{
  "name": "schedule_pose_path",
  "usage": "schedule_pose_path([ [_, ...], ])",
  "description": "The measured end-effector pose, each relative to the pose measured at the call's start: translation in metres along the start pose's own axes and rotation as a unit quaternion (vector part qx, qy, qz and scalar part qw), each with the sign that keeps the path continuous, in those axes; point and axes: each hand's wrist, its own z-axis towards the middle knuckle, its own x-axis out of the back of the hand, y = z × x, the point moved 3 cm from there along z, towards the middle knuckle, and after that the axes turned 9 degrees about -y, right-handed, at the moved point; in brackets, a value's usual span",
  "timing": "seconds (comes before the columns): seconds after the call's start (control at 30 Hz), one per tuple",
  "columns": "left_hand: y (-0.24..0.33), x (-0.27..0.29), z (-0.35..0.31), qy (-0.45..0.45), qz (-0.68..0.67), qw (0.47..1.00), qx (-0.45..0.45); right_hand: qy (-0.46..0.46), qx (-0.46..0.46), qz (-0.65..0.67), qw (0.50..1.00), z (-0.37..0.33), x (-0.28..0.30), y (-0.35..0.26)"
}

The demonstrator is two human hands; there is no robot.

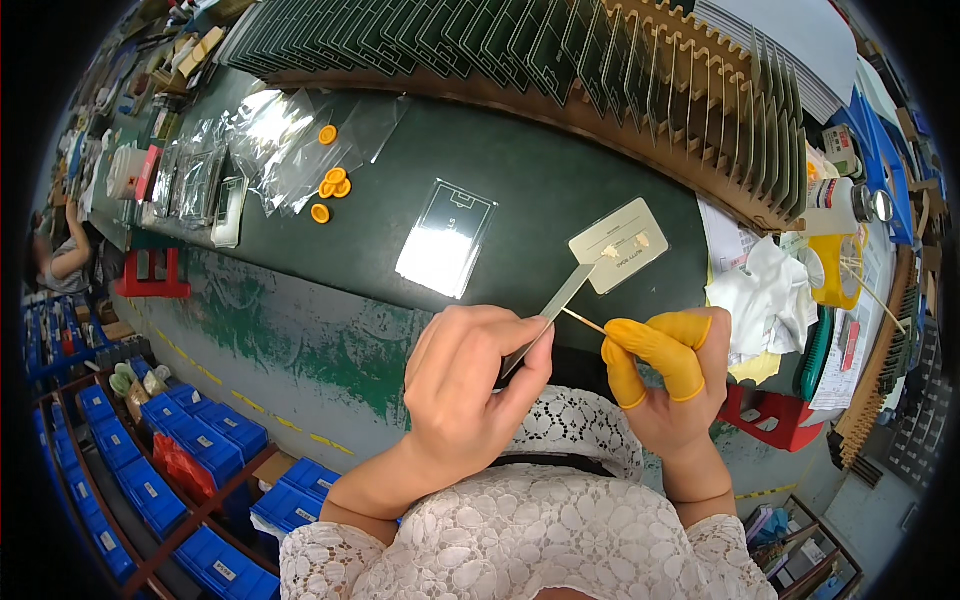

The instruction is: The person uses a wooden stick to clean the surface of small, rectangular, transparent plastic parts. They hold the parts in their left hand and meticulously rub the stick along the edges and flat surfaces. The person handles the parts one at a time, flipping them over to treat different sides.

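Observation:
My left hand (470, 385) is closed around a flat metal blade, perhaps a small spatula (562, 300), pinched between thumb and index finger. Its far tip reaches the edge of a cream card-sized plate (618, 224), which carries small pale dabs of paste (641, 241). Yellow finger cots cover the thumb and some fingers of my right hand (668, 375). Those fingers pinch a thin wooden stick (585, 321), whose other end lies against or just by the blade near my left fingertips. Left of the plate, a shiny rectangular sheet with a dark, white-lined top (450, 238) rests on the green mat.
A long wooden rack (480, 95) of upright green plates (520, 45) spans the table's far side. Loose yellow finger cots (335, 180) and clear plastic bags (275, 150) lie at left. White cloth (765, 300), yellow tape (832, 262) and a bottle (835, 208) crowd the right. Blue bins (195, 435) stand lower left.

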Motion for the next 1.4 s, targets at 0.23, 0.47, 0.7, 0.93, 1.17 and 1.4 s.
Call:
schedule_pose_path([
  [0.23, -0.001, 0.000, 0.000, -0.002, -0.003, 1.000, -0.002, 0.000, -0.008, 0.004, 1.000, 0.000, 0.001, -0.001],
  [0.47, -0.004, 0.004, 0.003, 0.022, -0.021, 0.999, 0.033, 0.027, -0.055, -0.064, 0.996, -0.001, 0.004, 0.027],
  [0.7, -0.009, 0.004, 0.004, 0.026, -0.010, 0.999, 0.028, -0.026, -0.077, -0.108, 0.991, -0.003, -0.008, 0.042],
  [0.93, -0.007, 0.004, 0.005, 0.021, -0.002, 0.999, 0.027, -0.027, -0.078, -0.113, 0.990, -0.002, -0.013, 0.047],
  [1.17, -0.008, 0.005, 0.003, 0.014, 0.004, 0.999, 0.033, -0.020, -0.087, -0.104, 0.990, -0.002, -0.007, 0.042],
  [1.4, -0.006, 0.004, 0.004, 0.008, 0.023, 1.000, 0.009, 0.016, -0.096, 0.075, 0.992, -0.005, 0.008, 0.010],
])
